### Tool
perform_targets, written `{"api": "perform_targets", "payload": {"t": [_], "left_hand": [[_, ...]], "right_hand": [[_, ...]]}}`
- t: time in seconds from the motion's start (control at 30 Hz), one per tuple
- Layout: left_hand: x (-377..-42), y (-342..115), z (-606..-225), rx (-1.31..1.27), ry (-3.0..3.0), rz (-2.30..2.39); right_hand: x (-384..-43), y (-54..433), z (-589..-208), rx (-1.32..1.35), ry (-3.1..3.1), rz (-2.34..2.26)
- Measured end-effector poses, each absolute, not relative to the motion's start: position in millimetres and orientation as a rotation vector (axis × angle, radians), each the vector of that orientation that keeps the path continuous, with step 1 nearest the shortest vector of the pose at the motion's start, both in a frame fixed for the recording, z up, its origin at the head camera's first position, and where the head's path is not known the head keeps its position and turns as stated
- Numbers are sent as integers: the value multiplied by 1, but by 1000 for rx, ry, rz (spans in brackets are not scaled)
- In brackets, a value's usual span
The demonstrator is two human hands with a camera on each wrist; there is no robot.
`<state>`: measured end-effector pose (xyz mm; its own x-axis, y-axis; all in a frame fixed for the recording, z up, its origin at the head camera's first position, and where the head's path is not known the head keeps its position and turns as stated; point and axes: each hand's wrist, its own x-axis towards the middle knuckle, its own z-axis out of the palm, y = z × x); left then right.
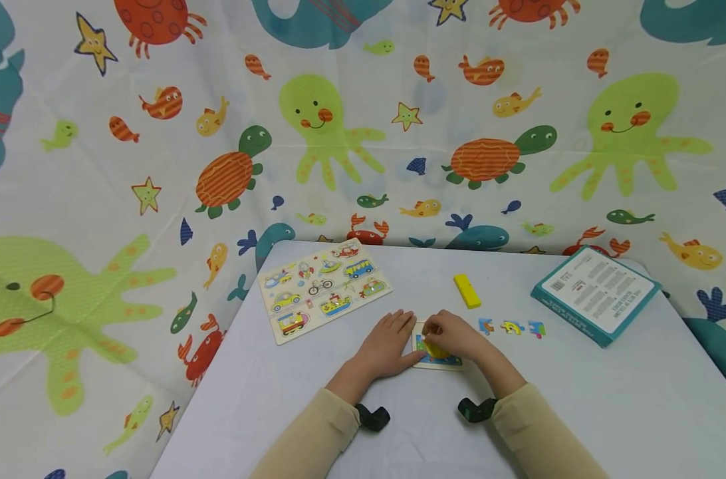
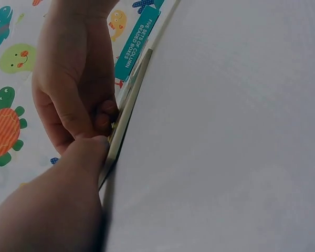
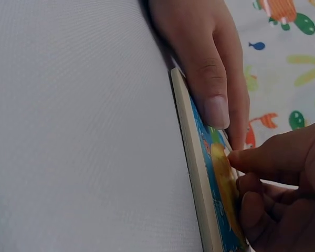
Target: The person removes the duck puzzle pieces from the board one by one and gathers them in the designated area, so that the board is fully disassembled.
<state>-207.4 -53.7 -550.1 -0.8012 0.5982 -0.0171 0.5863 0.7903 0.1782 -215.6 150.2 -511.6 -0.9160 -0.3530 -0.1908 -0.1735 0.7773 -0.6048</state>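
Observation:
A small framed jigsaw puzzle point(image 1: 453, 364) with a blue and yellow picture lies flat on the table between both hands. My left hand point(image 1: 389, 344) rests at its left side, fingers extended, its thumb pressing on the puzzle edge. Curled over the upper right of the board, my right hand point(image 1: 455, 336) pinches a yellow puzzle piece point(image 3: 224, 176) between thumb and fingers, at the board's surface; much of the piece is hidden. Just right of that hand lie three loose puzzle pieces: an orange and blue piece point(image 1: 486, 326), a yellow piece point(image 1: 512, 327) and a blue and pink piece point(image 1: 536, 329).
A wooden vehicle puzzle board point(image 1: 324, 289) lies at the back left. Behind the loose pieces is a yellow block point(image 1: 467, 291). A teal and white box point(image 1: 596, 293) lies at the back right. A sea-animal patterned cloth point(image 1: 363, 133) hangs behind the white table point(image 1: 423, 426).

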Motion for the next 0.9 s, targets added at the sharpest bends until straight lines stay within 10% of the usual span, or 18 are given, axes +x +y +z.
{"api": "perform_targets", "payload": {"t": [0.9], "left_hand": [[-207,-51,-550,923,2914,273]], "right_hand": [[-210,152,-518,-264,2611,-1114]]}}
